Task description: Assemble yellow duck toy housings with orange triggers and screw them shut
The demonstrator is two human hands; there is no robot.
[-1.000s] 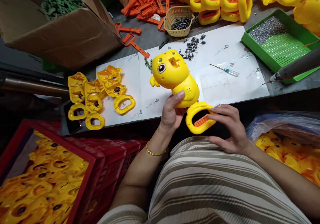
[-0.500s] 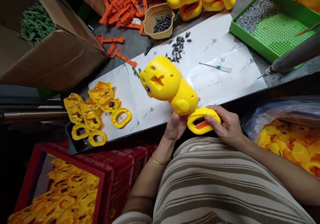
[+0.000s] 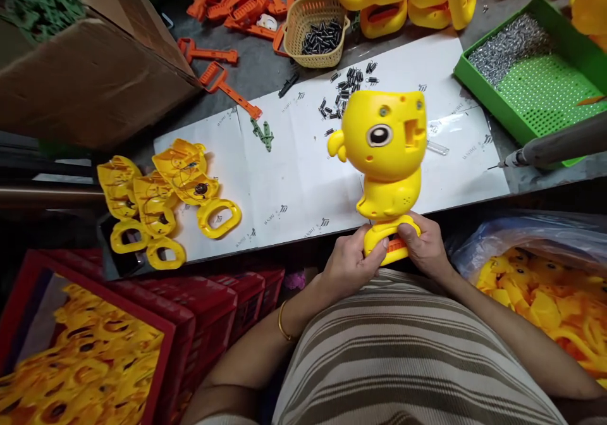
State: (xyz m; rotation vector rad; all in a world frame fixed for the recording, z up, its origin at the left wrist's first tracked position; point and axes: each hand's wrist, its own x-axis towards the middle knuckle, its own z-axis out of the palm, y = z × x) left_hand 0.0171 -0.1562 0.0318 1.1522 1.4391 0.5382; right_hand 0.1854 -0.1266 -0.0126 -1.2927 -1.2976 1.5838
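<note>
A yellow toy duck (image 3: pixel 386 153) with a round eye, screw holes and a square opening in its head stands upright above the table's near edge. Below its body is a ring handle with an orange ribbed trigger (image 3: pixel 396 243) inside. My left hand (image 3: pixel 353 257) is closed on the handle's left side, thumb over the ring. On the other side my right hand (image 3: pixel 424 245) grips the same handle, its thumb on the front. Behind the toy, a clear screwdriver handle (image 3: pixel 437 147) shows in part. Black springs (image 3: pixel 351 86) lie scattered on the white sheet (image 3: pixel 294 178).
Opened yellow toy shells (image 3: pixel 183 172) lie at left, near a green plastic part (image 3: pixel 263 135) and orange parts (image 3: pixel 230 93). A spring basket (image 3: pixel 313 33) and a green screw tray (image 3: pixel 535 77) stand behind. An electric screwdriver (image 3: pixel 545 143) juts in from the right. Red crates (image 3: pixel 208 311) stand below.
The toy has turned from leaning left to upright, its eye now facing me, and has moved right. My left hand has shifted from under the body onto the handle. The view has shifted slightly.
</note>
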